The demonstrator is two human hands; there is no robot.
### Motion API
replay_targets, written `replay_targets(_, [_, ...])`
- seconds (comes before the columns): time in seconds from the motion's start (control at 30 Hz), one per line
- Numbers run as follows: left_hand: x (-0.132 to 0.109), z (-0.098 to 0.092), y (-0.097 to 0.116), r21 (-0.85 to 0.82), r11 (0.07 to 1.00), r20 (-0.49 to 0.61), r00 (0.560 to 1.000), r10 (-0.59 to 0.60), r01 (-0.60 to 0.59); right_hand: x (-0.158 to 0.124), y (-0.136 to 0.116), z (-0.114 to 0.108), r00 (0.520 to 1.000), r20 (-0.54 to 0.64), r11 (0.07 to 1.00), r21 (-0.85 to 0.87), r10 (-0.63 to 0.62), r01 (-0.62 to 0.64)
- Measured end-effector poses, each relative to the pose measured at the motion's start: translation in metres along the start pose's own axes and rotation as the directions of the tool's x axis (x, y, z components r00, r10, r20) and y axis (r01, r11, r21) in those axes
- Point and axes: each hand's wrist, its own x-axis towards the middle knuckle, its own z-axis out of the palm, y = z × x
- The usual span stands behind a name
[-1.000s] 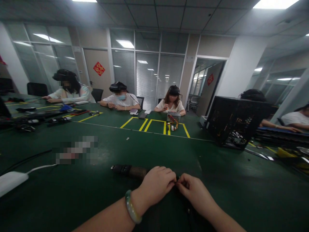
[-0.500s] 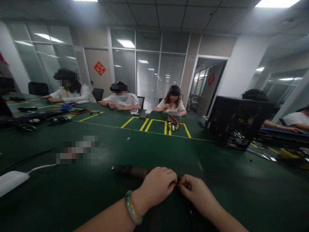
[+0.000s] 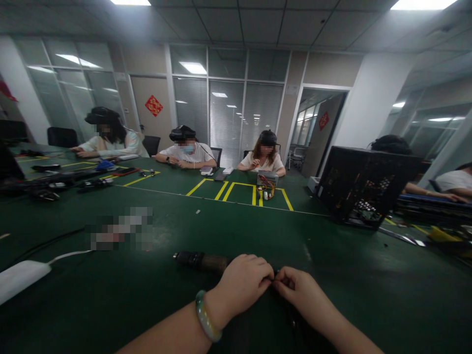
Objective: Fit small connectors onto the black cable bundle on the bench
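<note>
My left hand [image 3: 245,285], with a green bangle on the wrist, is curled closed near the front of the green table [image 3: 368,290]. My right hand [image 3: 300,295] is closed too, and its fingertips meet those of the left in a pinch on something small and dark that I cannot make out. A dark cylindrical tool [image 3: 201,261] lies on the table just behind the left hand. Dark parts lie under both wrists, hard to tell apart.
A white device [image 3: 22,280] with a cable lies at the near left. A black mesh computer case [image 3: 363,184] stands at the right. Three people sit across the table, others at the right. Yellow tape lines [image 3: 254,194] and a small wired unit [image 3: 266,183] mark the far middle.
Both hands keep the same pinch and stay almost still. The view has shifted slightly, so everything sits a little to the right.
</note>
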Motion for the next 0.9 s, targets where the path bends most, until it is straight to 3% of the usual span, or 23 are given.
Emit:
replay_targets(0.17, [-0.0007, -0.0001, 0.0003, -0.02, 1.0, -0.002, 1.0, -0.005, 0.005, -0.0029, -0.0034, -0.0043, 0.999, 0.048, 1.0, 0.025, -0.002, 0.001])
replay_targets(0.4, [-0.0011, 0.0021, -0.0017, -0.02, 1.0, -0.012, 1.0, -0.004, 0.004, -0.0014, 0.0011, -0.0014, 1.0, -0.018, 1.0, -0.012, -0.026, 0.025])
replay_targets(0.9, [-0.001, -0.0043, 0.003, 0.013, 0.999, 0.007, 0.999, -0.051, 0.051, -0.0017, -0.0008, -0.002, 0.999, -0.027, 0.999, 0.002, -0.033, 0.033])
